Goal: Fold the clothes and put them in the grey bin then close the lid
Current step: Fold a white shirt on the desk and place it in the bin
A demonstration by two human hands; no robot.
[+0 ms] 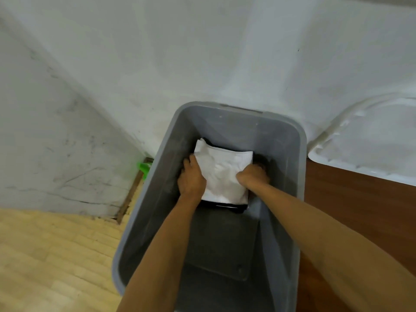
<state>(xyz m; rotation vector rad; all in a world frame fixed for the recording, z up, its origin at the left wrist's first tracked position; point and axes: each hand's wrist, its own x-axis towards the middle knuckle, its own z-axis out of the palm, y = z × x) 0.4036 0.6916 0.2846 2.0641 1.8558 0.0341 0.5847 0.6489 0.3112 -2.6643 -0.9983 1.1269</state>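
The grey bin (295, 154) stands open on the floor below me. Inside it, at the far end, a folded white garment (221, 170) lies on top of a dark folded garment (234, 207), of which only the edges show. My left hand (191, 176) grips the white garment's left edge. My right hand (253, 175) is curled over its right edge. Both arms reach down into the bin. The white lid (369, 143) lies flat on the brown surface to the right of the bin.
A white wall (157, 52) rises just behind the bin. Pale wooden flooring (51, 255) lies to the left, with a small green object (144, 168) by the wall's base. A brown wooden surface (351, 199) sits at the right. The near half of the bin's floor is bare.
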